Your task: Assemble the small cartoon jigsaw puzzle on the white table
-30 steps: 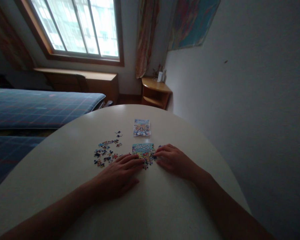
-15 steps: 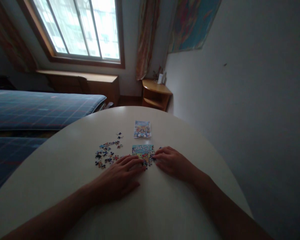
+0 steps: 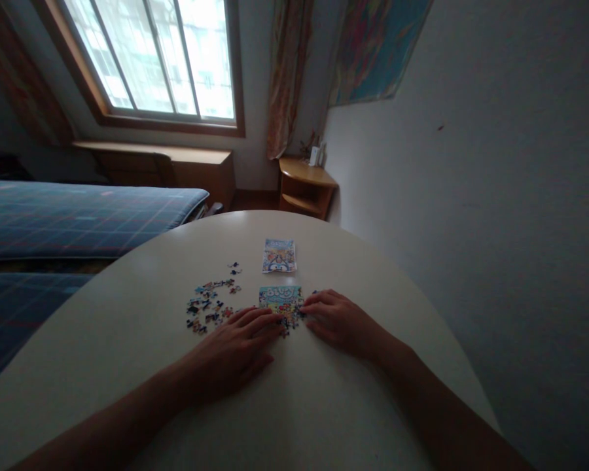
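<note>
A partly assembled jigsaw puzzle (image 3: 281,294) with a light blue top and white lettering lies flat on the table. Over its lower left edge rests my left hand (image 3: 243,340), palm down, fingers stretched out, thumb apart. At the puzzle's right edge is my right hand (image 3: 341,320), its fingers slightly bent and apart, fingertips touching the edge pieces. Left of the puzzle, many loose puzzle pieces (image 3: 203,306) are scattered, some partly covered by my left hand. Beyond the puzzle lies a printed picture sheet or packet (image 3: 279,256).
Everything lies on a round white table (image 3: 353,405). To the left is a bed with a blue plaid mattress (image 3: 78,219). A wooden corner shelf (image 3: 308,172) stands past the table, and a white wall (image 3: 495,229) runs along the right.
My hands have barely moved; the left fingers shift very slightly at the puzzle's lower edge. The camera view has tilted up a little.
</note>
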`<state>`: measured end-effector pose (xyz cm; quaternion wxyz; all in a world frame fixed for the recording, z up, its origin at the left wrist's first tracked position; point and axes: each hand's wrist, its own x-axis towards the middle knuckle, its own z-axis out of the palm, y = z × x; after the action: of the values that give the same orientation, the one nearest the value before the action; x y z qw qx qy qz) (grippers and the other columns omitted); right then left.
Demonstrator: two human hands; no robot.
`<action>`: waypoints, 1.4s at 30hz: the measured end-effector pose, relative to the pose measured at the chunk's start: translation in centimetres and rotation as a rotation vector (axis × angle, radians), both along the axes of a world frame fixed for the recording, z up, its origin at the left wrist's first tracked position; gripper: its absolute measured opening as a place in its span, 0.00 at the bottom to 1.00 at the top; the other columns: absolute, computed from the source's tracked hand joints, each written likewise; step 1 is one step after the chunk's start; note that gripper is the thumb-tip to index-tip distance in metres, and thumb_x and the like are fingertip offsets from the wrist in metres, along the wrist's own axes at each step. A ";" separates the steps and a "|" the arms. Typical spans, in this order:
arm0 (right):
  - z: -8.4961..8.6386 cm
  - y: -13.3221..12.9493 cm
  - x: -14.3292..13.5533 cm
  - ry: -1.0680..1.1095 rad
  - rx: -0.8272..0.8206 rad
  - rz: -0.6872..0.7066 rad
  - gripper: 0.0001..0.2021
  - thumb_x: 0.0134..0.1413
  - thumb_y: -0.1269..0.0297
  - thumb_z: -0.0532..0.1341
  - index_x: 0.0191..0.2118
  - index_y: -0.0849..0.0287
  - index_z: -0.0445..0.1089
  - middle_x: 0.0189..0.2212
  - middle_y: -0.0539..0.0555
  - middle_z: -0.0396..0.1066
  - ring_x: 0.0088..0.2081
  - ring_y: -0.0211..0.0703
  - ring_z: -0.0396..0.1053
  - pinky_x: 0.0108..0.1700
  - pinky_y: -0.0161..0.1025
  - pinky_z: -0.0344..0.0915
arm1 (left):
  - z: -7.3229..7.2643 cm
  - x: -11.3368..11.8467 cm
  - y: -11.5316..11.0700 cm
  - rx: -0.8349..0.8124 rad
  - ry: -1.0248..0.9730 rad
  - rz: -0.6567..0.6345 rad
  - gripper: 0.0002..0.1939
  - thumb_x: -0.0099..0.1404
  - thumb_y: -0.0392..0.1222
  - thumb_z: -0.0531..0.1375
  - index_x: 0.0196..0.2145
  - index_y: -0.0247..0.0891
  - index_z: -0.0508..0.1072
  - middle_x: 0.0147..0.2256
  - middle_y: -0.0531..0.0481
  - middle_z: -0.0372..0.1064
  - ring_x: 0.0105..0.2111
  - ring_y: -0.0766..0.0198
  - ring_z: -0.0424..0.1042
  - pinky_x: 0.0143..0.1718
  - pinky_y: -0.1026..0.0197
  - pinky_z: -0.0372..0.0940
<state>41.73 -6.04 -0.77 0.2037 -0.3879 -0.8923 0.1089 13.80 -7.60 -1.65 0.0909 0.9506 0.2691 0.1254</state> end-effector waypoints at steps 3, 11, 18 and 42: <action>-0.1 0.1 0.0 0.002 -0.002 0.003 0.13 0.60 0.67 0.61 0.50 0.54 0.74 0.46 0.58 0.75 0.48 0.47 0.70 0.53 0.48 0.67 | 0.0 0.0 0.0 -0.003 0.005 0.004 0.23 0.71 0.40 0.53 0.62 0.42 0.61 0.63 0.45 0.59 0.62 0.52 0.58 0.64 0.46 0.54; -0.5 0.1 0.2 -0.018 0.000 0.000 0.13 0.60 0.67 0.61 0.50 0.56 0.73 0.47 0.58 0.74 0.50 0.47 0.69 0.55 0.49 0.67 | -0.1 -0.1 0.0 -0.013 0.004 0.000 0.23 0.70 0.40 0.54 0.62 0.41 0.61 0.64 0.45 0.58 0.63 0.53 0.57 0.65 0.47 0.53; -0.3 0.6 1.8 0.002 0.008 -0.069 0.13 0.58 0.67 0.63 0.50 0.54 0.74 0.48 0.58 0.75 0.50 0.48 0.70 0.55 0.50 0.67 | -0.6 -0.4 0.3 0.037 -0.036 0.036 0.25 0.70 0.40 0.54 0.63 0.42 0.59 0.63 0.44 0.59 0.62 0.52 0.60 0.62 0.47 0.57; 1.8 0.5 4.1 -0.069 -0.243 -0.349 0.05 0.55 0.63 0.64 0.36 0.56 0.77 0.33 0.54 0.74 0.32 0.42 0.71 0.36 0.38 0.67 | 2.7 -6.3 3.4 -0.278 0.177 0.615 0.13 0.62 0.51 0.57 0.38 0.43 0.76 0.36 0.48 0.76 0.32 0.56 0.75 0.29 0.61 0.62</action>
<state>45.87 -5.51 1.00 0.1405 -0.5619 -0.7982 0.1656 7.54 -4.21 1.09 0.1536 0.8107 0.5644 0.0261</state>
